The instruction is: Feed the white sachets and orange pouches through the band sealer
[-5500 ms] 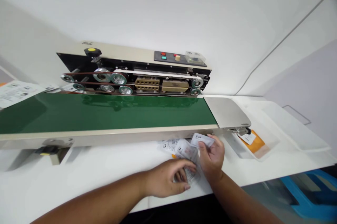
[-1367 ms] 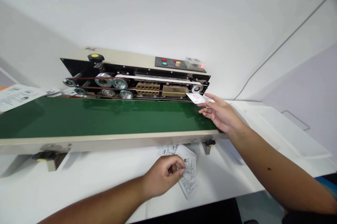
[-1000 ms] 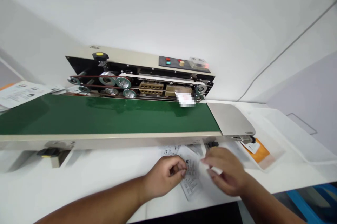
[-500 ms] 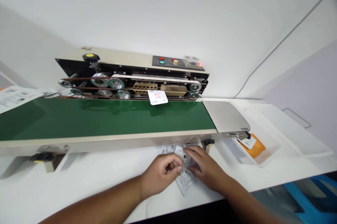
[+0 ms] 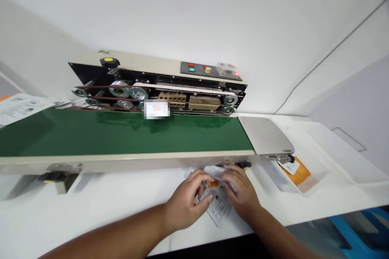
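Note:
Between my hands, in front of the conveyor, is a small printed packet (image 5: 219,209) with dark lettering on white. Something orange (image 5: 213,184) shows at its upper part, where the packet seems pulled apart. My left hand (image 5: 189,200) has its fingers curled at the packet's left side, close to the orange piece. On the right side my right hand (image 5: 241,191) grips the packet's edge between thumb and fingers. More printed packaging lies partly hidden behind my fingers. A white packet (image 5: 157,109), blurred by pixels, hangs at the band sealer (image 5: 170,84) above the belt.
A green conveyor belt (image 5: 121,135) runs across, ending in a metal plate (image 5: 267,135). Right of it stands a translucent bin (image 5: 281,182) holding an orange pouch (image 5: 299,174) with a white label. Printed sheets (image 5: 24,109) lie at the left; black knobs (image 5: 51,176) jut out below the belt.
The white packet at the sealer has moved left along the belt. My hands have spread the packet's upper part, and orange now shows between them. The view has shifted slightly.

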`<state>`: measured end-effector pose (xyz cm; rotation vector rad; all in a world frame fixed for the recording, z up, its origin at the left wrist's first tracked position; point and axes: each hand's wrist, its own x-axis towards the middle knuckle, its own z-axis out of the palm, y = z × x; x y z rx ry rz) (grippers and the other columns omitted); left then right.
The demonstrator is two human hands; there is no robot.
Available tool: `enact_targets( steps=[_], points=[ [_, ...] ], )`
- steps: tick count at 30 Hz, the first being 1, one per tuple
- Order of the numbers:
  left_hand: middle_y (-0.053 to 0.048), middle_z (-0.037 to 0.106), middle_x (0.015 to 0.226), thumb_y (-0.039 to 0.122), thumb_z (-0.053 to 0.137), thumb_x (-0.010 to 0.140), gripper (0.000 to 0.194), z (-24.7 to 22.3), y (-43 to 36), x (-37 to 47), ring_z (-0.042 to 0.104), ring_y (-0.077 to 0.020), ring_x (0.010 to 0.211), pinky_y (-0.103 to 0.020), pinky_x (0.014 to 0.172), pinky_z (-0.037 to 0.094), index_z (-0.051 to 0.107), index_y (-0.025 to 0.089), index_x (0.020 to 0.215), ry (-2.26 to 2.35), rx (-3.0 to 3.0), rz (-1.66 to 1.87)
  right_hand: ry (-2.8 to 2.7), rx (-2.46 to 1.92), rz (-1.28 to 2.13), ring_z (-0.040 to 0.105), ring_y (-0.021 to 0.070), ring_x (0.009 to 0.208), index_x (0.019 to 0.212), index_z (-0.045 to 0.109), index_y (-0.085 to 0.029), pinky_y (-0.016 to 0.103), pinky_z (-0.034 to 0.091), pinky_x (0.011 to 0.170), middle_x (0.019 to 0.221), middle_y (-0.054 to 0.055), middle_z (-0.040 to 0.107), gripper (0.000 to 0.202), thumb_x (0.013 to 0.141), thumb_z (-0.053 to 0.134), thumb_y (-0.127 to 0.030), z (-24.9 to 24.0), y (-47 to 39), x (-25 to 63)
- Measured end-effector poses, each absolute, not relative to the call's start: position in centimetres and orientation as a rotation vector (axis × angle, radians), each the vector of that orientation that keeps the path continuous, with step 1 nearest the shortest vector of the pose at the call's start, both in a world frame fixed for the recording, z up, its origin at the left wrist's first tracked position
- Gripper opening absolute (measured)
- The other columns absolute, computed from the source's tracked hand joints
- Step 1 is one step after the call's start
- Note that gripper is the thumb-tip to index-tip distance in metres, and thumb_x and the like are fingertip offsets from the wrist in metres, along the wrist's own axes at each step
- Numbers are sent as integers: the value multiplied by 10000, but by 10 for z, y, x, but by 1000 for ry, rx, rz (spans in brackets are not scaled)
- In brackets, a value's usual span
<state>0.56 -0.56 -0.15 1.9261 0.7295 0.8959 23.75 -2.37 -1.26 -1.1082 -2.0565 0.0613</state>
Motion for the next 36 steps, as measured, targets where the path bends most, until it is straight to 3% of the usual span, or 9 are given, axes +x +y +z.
enact_targets(
  steps=[4,9,13,17,23,29,36],
  points=[
    [-63,523,1066,220,620,921,399,-5,-5,6,529,-157,743,-306,701,486,501,252,1300,700,1908,939,-2090,-1046,33,619,259,1083,1098,648,-230,474,519,955,943,45,726,263,925,551,-58,-4,-24,237],
    [-70,530,1084,217,638,921,451,-2,-5,5,543,-183,826,-322,759,504,513,282,1350,724,1946,943,-2170,-999,258,611,219,856,1189,661,-223,366,541,749,910,59,716,246,953,596,-194,8,-25,238],
    [-75,555,1074,250,634,940,328,3,-4,4,567,-203,903,-313,784,502,614,267,1267,757,1955,935,-2095,-991,594,645,203,875,1232,660,-247,333,542,759,975,57,727,274,971,587,-291,14,-28,240],
    [-28,581,851,288,610,963,169,3,-2,5,550,-168,753,-275,702,458,695,228,1097,819,1906,905,-2108,-1105,793,684,204,900,1187,693,-246,323,534,795,1023,62,744,266,970,592,-362,25,-27,244],
    [39,505,662,324,666,917,131,1,-4,8,451,-125,605,-233,598,372,674,194,936,885,1740,864,-2238,-1279,898,691,184,842,1058,733,-240,278,493,750,947,32,762,229,984,564,-375,54,-22,249],
    [35,515,699,339,681,888,185,0,-4,10,432,-119,619,-222,577,345,587,181,875,861,1538,848,-2281,-1383,806,648,168,746,951,726,-226,255,441,674,849,17,742,180,959,601,-354,60,-20,254],
    [23,533,704,303,662,896,146,1,-3,10,455,-125,640,-226,594,366,601,174,863,822,1590,845,-2485,-1290,885,600,153,655,932,730,-225,254,386,613,732,2,695,198,970,580,-349,71,-21,253]
  ],
)
